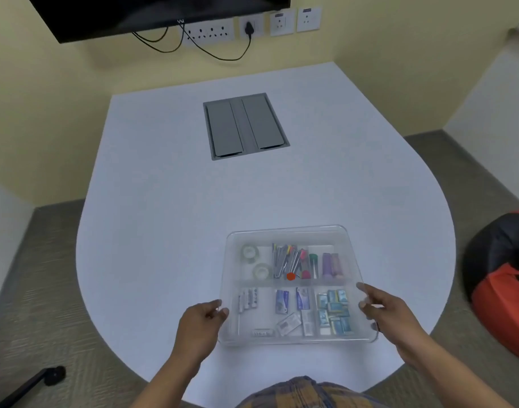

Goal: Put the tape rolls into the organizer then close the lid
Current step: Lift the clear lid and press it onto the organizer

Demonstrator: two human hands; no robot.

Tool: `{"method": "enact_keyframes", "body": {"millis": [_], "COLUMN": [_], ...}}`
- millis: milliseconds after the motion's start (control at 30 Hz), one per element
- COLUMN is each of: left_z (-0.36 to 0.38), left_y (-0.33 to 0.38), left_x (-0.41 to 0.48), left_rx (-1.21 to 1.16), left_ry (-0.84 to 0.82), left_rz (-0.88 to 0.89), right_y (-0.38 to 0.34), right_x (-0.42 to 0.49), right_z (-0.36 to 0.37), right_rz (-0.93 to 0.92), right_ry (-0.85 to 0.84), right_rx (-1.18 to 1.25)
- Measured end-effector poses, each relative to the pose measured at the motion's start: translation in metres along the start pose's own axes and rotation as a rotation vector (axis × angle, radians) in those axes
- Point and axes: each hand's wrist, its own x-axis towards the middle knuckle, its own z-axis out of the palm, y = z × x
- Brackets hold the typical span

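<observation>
The organizer (293, 290) was a clear, squarish plastic box w/ a frosted translucent lid (287, 235) lying over it, contents showing hazily through. It sat on the near part of the white table (164, 216), slightly right of centre, close to the curved front edge. Two clear tape rolls (255, 262) lay flat in the far-left compartment, one behind the other, holes facing up. Next to them, the far-middle section held a bundle of pens and tools running front-to-back; far-right had green, purple and pink tubes, also lengthwise away from the person. Near row: batteries at left, small blue packets in the middle, teal packets at right. The left hand (201, 322) held the near-left edge of the lid, thumb and fingers pinched on the rim; the right hand (382, 307) did the same on the right edge, fingers curled over it. Box sides ran roughly square to the person, w/ a slight twist. Plenty of bare tabletop lay beyond and to the left; a grey recessed cable hatch (246, 126) sat well apart toward the wall. A red-black beanbag (505, 278) stood off the table's right edge.
</observation>
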Motion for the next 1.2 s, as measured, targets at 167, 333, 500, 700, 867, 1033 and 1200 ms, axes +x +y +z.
{"method": "enact_keyframes", "body": {"millis": [167, 333, 500, 700, 867, 1033, 1200], "left_z": [0.001, 0.007, 0.012, 0.025, 0.029, 0.017, 0.006], "left_y": [-0.017, -0.02, -0.024, -0.027, -0.024, -0.032, -0.021], "left_x": [0.018, 0.035, 0.046, 0.035, 0.032, 0.038, 0.048], "left_rx": [0.144, 0.209, 0.283, 0.285, 0.27, 0.274, 0.492], "left_ry": [-0.017, -0.039, -0.018, -0.002, 0.013, 0.006, -0.084], "left_rz": [0.075, 0.15, 0.154, 0.086, 0.039, 0.002, 0.167], "right_y": [0.008, 0.013, 0.015, 0.023, 0.029, 0.027, 0.012], "right_x": [-0.001, 0.002, 0.003, 0.015, 0.024, 0.026, 0.026], "right_z": [0.018, 0.023, 0.024, 0.014, 0.007, 0.008, 0.004], "right_rz": [-0.016, -0.01, -0.007, 0.007, -0.012, -0.011, -0.202], "right_ry": [0.154, 0.21, 0.226, 0.199, 0.158, 0.094, 0.045], "right_rx": [-0.218, -0.309, -0.335, -0.314, -0.372, -0.473, -0.738]}}
